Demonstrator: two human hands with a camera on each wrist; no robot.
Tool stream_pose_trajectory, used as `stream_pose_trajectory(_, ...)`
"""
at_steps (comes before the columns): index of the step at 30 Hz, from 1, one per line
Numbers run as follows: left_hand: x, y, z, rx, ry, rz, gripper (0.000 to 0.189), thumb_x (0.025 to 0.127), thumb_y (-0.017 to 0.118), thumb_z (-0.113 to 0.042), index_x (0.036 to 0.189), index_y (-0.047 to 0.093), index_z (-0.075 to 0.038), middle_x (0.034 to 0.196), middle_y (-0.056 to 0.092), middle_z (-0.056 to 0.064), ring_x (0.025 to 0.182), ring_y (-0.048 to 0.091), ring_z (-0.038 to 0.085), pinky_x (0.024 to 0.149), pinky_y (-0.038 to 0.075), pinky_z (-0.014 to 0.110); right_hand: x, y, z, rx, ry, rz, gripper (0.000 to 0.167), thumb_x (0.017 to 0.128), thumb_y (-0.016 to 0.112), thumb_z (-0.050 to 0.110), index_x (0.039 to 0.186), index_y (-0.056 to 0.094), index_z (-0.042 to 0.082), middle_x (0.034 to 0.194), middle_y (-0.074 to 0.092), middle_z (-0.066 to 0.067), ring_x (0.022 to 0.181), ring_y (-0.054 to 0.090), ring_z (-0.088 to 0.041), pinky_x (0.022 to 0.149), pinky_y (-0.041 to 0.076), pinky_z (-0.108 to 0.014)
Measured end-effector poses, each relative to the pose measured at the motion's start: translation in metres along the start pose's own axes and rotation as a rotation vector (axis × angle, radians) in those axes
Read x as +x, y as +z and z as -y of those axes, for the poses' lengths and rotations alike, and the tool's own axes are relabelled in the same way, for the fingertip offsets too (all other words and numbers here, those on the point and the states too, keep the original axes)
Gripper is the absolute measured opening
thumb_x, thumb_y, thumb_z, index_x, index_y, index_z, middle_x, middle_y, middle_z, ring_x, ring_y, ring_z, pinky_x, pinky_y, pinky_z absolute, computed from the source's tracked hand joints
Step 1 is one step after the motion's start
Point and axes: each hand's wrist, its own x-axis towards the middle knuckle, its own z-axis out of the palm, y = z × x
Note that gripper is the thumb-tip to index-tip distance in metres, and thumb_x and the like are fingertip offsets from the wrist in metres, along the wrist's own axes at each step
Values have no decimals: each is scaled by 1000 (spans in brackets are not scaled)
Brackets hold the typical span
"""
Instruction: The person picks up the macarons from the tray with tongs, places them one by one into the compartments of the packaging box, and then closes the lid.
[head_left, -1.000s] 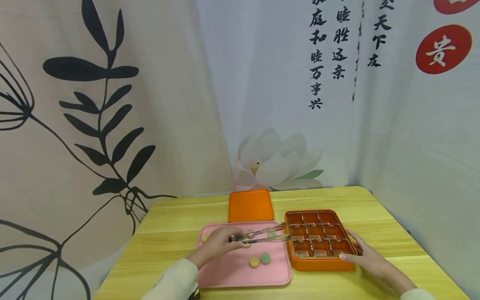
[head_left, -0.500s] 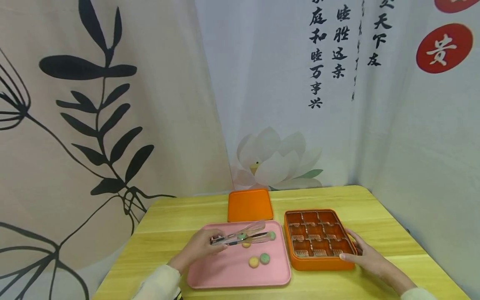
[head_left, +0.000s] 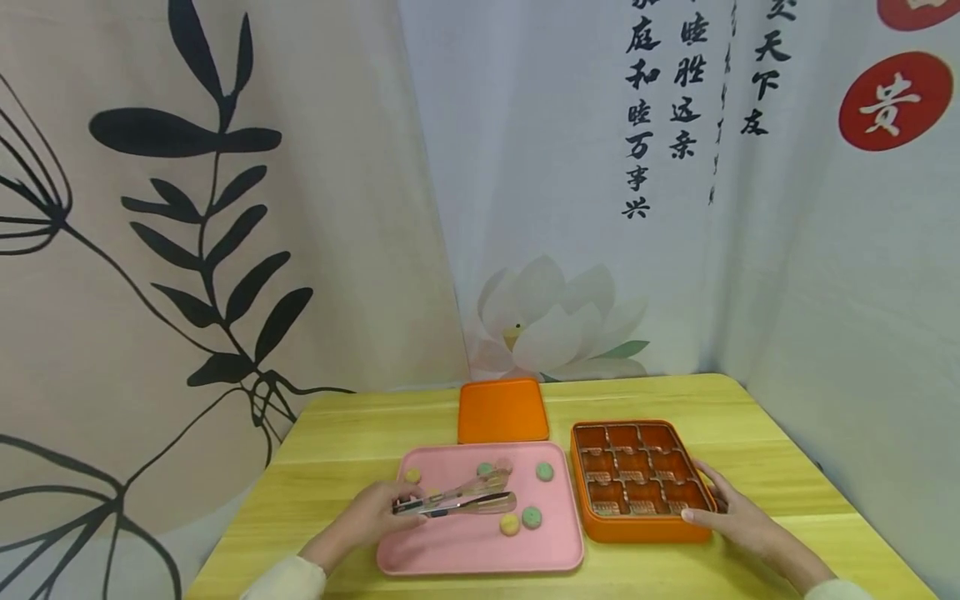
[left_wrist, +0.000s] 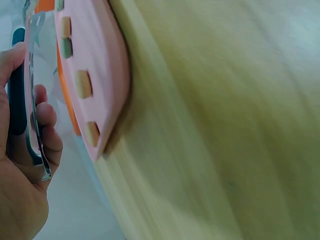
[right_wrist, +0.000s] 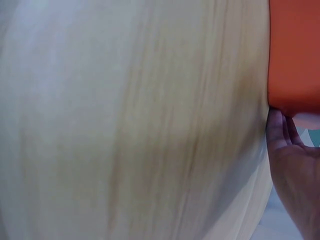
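My left hand (head_left: 369, 515) grips a pair of tongs (head_left: 450, 503) with dark handles and clear tips, held over the pink tray (head_left: 450, 560). The tips stand spread, with nothing seen between them. Small round macarons lie on the tray, among them a yellow macaron (head_left: 509, 524) beside a green macaron (head_left: 532, 517); the tongs partly cover others. To the right stands an orange box (head_left: 647, 531) with a clear divided insert. My right hand (head_left: 738, 518) holds its near right corner, thumb at the front rim and fingers along the side, partly hidden in the head view.
Behind the tray lies a flat orange lid (head_left: 502, 411). All of this is on a yellow wood-grain table (head_left: 795, 467). A printed curtain (head_left: 360, 208) hangs right behind the table and along its right side.
My left hand has drawn the tongs leftward and nearer to me, from the box's left edge to over the tray. The right hand keeps its place on the box.
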Motion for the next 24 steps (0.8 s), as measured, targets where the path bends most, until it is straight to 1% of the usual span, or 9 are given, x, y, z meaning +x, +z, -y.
stream_pose_trajectory(6, -12, 1, 5, -26, -15, 10, 20, 84, 80, -27, 100, 70, -20, 80, 61, -14, 68, 50, 2, 59, 45, 24, 0, 0, -2, 9, -24, 5, 93, 95, 67, 23, 157, 0, 4, 138, 35, -42, 117, 53, -43, 95, 40, -63)
stream_pose_trajectory(12, -20, 8, 7, -45, -55, 44, 21, 84, 80, -31, 101, 70, -22, 80, 61, -15, 69, 51, 2, 60, 45, 24, -1, 0, -1, 11, -3, 5, 94, 95, 67, 25, 158, 0, 5, 140, 32, -43, 120, 50, -46, 96, 37, -66)
stream_pose_trajectory(18, -21, 15, 9, -45, -64, 56, 24, 84, 80, -32, 103, 71, -20, 79, 60, -15, 67, 50, 2, 59, 45, 24, -2, 1, 1, 11, 8, 11, 95, 95, 67, 26, 158, 0, 5, 140, 31, -43, 120, 49, -48, 95, 36, -68)
stream_pose_trajectory(24, -21, 18, 6, -46, -73, 57, 23, 84, 80, -32, 101, 71, -19, 79, 60, -15, 68, 50, 2, 60, 44, 24, -1, 1, 0, 18, -6, 4, 93, 95, 67, 24, 158, 1, 5, 138, 38, -39, 118, 53, -42, 97, 36, -65)
